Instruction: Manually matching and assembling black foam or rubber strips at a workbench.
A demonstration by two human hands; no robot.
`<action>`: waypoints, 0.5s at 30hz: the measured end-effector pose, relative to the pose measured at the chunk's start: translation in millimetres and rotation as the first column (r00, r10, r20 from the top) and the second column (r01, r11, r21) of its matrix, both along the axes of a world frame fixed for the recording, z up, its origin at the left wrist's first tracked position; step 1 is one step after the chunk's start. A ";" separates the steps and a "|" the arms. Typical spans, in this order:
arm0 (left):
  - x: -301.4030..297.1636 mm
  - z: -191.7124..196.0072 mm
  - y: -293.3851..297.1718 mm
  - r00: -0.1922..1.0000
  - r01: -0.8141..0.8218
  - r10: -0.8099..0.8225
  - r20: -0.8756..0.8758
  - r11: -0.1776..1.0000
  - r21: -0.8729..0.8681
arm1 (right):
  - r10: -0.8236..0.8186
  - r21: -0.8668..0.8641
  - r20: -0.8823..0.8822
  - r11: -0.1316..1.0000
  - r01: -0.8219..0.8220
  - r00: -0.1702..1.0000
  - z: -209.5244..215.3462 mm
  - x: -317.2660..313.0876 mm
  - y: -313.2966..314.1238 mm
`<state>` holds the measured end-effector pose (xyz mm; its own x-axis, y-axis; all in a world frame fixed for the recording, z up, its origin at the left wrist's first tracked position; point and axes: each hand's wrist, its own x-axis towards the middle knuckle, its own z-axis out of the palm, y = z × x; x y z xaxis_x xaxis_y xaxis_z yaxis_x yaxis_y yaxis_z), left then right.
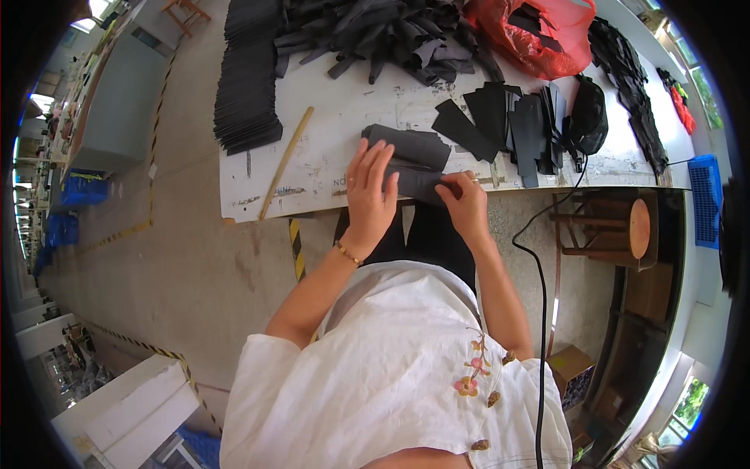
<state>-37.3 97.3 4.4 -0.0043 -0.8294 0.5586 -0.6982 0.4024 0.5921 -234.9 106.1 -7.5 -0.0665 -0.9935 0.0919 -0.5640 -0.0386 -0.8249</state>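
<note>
A dark fabric piece (418,186) lies at the table's front edge, right before me. My left hand (369,191) rests at its left end with fingers stretched out, the fingertips reaching a second dark piece (414,147) just behind it. The thumb and fingers of my right hand (466,205) pinch the right end of the front piece. That far piece looks like a small stack or folded strip; I cannot tell which. To the right are loose flat black strips (486,117), some overlapping and fanned out.
A yellow wooden stick (286,162) lies left of my hands. Behind it stands a long row of stacked black strips (251,78). A heap of dark pieces (391,35), a red plastic bag (539,35) and a black pouch (587,116) sit farther back. A black cable (539,266) hangs down on the right.
</note>
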 end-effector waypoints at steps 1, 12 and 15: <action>-1.5 1.7 -8.5 0.989 0.107 -0.099 0.109 0.992 -0.069 | 0.002 -0.005 0.004 1.000 -0.002 1.000 1.1 1.3 -3.4; -14.9 -44.1 -62.4 0.842 0.023 -0.122 0.525 0.981 0.191 | 0.043 -0.143 -0.408 0.983 -0.111 0.912 7.8 21.4 -19.3; -18.8 -44.0 -62.8 0.808 -0.021 -0.109 0.579 0.977 0.213 | 0.020 -0.207 -0.625 0.959 -0.191 0.780 9.1 41.5 -32.6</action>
